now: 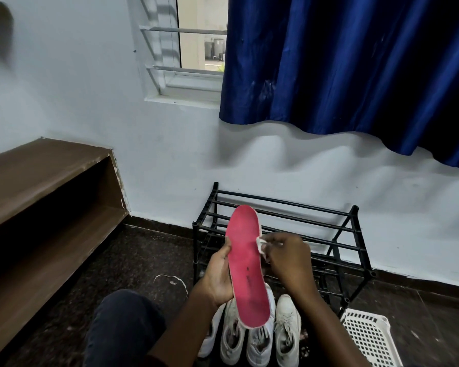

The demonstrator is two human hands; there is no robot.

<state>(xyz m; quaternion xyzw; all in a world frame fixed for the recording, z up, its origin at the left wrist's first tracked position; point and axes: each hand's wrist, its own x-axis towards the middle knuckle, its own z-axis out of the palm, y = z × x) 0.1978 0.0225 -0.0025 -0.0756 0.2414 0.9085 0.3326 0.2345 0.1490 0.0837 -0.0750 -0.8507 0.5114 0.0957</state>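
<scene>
A long pink-red insole [245,263] is held up lengthwise in front of me. My left hand [219,276] grips its left edge, thumb on the upper face. My right hand [285,256] pinches a small white cloth or wipe [261,246] against the insole's right edge. Below the insole, several white sneakers [286,329] stand side by side on the dark floor, toes toward me.
A black metal shoe rack [329,234] stands against the white wall behind the insole. A white perforated plastic basket [368,337] sits at the lower right. A brown wooden shelf [45,197] runs along the left. A blue curtain [355,64] hangs over the window. My knee [122,321] is at bottom left.
</scene>
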